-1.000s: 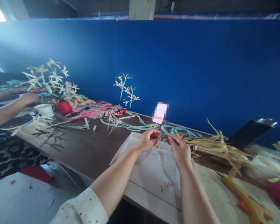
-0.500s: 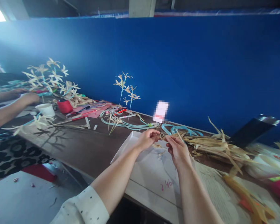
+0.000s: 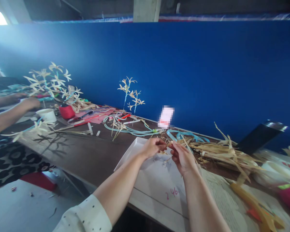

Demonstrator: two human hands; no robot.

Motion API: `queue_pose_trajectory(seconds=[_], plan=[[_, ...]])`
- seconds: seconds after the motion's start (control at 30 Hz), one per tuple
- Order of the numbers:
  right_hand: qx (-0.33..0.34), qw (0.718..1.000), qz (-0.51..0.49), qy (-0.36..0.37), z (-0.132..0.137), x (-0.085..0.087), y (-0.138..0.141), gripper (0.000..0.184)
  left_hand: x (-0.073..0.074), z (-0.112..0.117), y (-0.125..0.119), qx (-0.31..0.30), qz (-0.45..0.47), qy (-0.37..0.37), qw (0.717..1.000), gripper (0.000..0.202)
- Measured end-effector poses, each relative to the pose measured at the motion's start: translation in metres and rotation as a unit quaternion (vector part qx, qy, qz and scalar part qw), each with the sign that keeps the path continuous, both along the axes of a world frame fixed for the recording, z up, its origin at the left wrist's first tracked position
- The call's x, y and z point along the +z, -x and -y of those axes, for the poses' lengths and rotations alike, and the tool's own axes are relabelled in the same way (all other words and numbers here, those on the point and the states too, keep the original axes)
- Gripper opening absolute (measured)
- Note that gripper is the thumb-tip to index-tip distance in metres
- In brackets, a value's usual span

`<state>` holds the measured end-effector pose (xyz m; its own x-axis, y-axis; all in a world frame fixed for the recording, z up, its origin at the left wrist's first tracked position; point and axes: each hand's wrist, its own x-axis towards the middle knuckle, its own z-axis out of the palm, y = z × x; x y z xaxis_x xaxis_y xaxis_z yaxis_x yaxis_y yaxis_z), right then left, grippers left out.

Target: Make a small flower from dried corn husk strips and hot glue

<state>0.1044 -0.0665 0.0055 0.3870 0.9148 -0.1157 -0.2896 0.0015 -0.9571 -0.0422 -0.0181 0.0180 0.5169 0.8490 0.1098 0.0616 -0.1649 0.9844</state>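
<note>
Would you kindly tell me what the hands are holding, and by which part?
A thin dried straw strip: the left hand pinches one end, the right hand the other.

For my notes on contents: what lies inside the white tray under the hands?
Inside the white tray, a few small pale scraps lie below the left hand and right hand, whose fingers pinch a husk strip. The part beneath the forearms is covered.

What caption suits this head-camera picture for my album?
Left hand and right hand pinch a straw piece above a white tray, beside a heap of dried straw.
</note>
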Motion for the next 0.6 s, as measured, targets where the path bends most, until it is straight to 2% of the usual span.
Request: queue_pose_trajectory(seconds=[0.2, 0.5, 0.6], plan=[[0.035, 0.999, 0.013, -0.001, -0.0003, -0.0049, -0.0014, 0.032, -0.0020, -0.0006, -0.0008, -0.006, 0.003, -0.003, 1.000, 0.033], [0.015, 0.999, 0.051, 0.010, 0.0018, -0.0004, 0.0034, 0.031, -0.0055, -0.0018, -0.0016, -0.005, 0.000, -0.008, 1.000, 0.032], [-0.031, 0.991, 0.130, 0.007, 0.0017, 0.0010, -0.0028, 0.032, -0.0071, -0.0056, -0.0031, 0.041, 0.007, -0.019, 0.999, 0.028]])
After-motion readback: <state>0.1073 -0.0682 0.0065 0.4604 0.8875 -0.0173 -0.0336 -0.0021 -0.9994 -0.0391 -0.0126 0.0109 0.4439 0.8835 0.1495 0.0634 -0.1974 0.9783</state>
